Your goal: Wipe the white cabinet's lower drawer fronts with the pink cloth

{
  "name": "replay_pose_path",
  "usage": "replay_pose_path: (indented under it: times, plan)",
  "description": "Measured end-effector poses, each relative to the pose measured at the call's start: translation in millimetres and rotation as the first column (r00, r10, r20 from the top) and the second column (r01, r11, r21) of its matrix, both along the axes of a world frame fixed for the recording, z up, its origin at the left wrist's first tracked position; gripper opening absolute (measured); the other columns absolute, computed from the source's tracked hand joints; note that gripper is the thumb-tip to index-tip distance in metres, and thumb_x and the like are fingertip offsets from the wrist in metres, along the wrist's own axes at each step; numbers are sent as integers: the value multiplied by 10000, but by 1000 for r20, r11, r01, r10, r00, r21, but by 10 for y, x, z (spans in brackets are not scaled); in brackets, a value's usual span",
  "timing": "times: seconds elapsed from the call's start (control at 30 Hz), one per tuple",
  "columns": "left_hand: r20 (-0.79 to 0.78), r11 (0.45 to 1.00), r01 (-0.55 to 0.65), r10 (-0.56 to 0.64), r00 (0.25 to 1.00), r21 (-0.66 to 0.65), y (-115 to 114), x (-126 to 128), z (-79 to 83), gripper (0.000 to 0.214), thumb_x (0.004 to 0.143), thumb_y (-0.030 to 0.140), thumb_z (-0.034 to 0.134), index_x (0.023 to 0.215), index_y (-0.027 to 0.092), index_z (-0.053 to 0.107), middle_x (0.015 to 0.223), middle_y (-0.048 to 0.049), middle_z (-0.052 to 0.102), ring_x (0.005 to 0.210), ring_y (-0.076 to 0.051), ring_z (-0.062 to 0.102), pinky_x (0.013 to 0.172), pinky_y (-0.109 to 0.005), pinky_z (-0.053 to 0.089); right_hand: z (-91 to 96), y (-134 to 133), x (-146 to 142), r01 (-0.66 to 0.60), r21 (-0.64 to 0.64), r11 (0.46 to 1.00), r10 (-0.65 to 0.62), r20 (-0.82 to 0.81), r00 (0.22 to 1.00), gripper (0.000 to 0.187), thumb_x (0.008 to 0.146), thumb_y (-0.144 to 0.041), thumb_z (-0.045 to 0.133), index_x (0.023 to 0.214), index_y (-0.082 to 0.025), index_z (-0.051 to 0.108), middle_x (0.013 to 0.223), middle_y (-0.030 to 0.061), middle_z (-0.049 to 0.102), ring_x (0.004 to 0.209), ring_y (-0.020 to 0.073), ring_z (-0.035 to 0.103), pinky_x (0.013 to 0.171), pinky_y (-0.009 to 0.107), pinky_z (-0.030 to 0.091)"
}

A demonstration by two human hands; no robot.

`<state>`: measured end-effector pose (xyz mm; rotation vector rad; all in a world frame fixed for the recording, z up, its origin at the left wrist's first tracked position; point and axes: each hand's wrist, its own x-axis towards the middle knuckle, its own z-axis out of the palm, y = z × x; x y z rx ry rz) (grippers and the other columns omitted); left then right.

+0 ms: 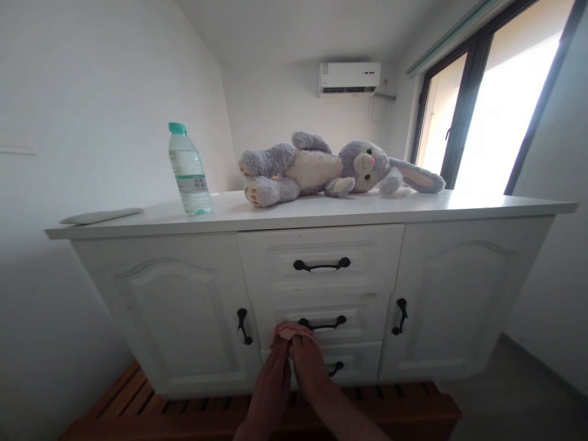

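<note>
A white-walled room holds a white sideboard (184, 306) standing on a reddish wooden slatted base (138, 398), with the sideboard's flat top serving as a counter (321, 211). At the far left of the counter lies a flat pale object (101, 215), too dim to identify. Just right of it stands an upright water bottle (188, 171) with a green cap, well apart from the plush rabbit. The grey and cream plush rabbit (321, 168) lies on its side across the middle of the counter, feet to the left and long ears stretching right.

Below, the left cabinet door carries a black handle (243, 326) at its right edge. The centre column has three drawers: the top drawer handle (321, 264) is untouched, and the middle drawer handle (324, 322) sits just right of the hands.

Both hands reach up from the lower edge, side by side and touching. The left hand (275, 361) and the right hand (305, 355) together hold a small pink cloth (291, 331) against the front of the middle drawer, each grip pressed closed on the fabric. The bottom drawer handle (336, 368) is partly hidden behind the right hand.

Further right, the right cabinet door has its own black handle (401, 316). High on the back wall hangs an air conditioner (350, 78), and a dark-framed window (487, 98) glows brightly at the right.
</note>
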<state>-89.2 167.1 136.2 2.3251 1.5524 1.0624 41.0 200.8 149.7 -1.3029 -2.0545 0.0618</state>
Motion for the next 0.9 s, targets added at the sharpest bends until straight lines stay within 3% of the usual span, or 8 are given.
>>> replay_pose_path:
  times: [0.1,0.23,0.37,0.47,0.57,0.7,0.8,0.9]
  plan:
    - [-8,993,-28,29,1000,112,20,-119,248,556,953,196,382,1509,178,366,1560,-172,476,1456,-264,423,1169,-495,439,371,-121,-75,7,71,997,-4,-55,998,553,891,-54,453,1435,-152,482,1418,164,563,1365,262,481,1161,471,398]
    - [-100,976,147,-132,986,163,107,198,576,619,863,93,425,1480,150,409,1496,-192,538,1423,-288,465,1162,-530,443,742,-216,322,-23,-16,1000,22,-41,999,551,833,-40,469,1377,-125,501,1386,178,570,1383,260,452,1179,459,365]
    - [-145,926,363,-347,926,102,161,768,856,661,743,84,538,1401,119,496,1372,-181,630,1313,-333,534,1167,-588,409,802,-252,896,18,-220,975,-35,-71,997,567,795,-50,443,1357,-124,468,1389,189,550,1288,245,550,1063,391,467]
    - [-143,912,408,-399,906,40,173,968,1022,634,701,85,566,1334,106,547,1294,-183,663,1235,-337,576,1141,-567,434,779,-243,1104,62,-279,958,-80,-54,995,575,808,-87,437,1380,-149,425,1402,193,541,1203,255,613,1006,396,485]
    - [-101,933,359,-357,929,7,166,842,1041,550,695,40,527,1233,132,598,1248,-162,676,1214,-309,595,1117,-539,463,782,-193,1009,35,-314,949,-56,-56,997,579,761,-93,489,1333,-147,417,1303,179,608,1098,260,657,925,373,510]
    - [-35,973,232,-231,972,21,174,589,915,523,735,16,480,1226,164,580,1246,-151,672,1221,-290,598,1068,-542,505,856,-118,765,-28,-346,938,12,-50,999,482,729,-84,520,1204,-152,467,1169,149,665,1046,249,659,900,361,518]
    - [-15,962,268,-268,963,45,192,658,898,494,775,24,484,1239,164,576,1266,-155,670,1230,-281,601,1083,-546,493,943,-126,834,-131,-303,944,97,-124,987,456,736,-64,481,1178,-174,508,1192,120,666,1077,214,648,949,345,505]
    - [66,924,379,-382,922,56,111,884,934,480,825,63,512,1290,167,559,1323,-154,652,1271,-257,579,1116,-503,476,985,-242,1152,-186,-252,950,123,-246,962,486,727,-61,419,1158,-197,599,1245,92,666,1132,204,643,1012,353,485]
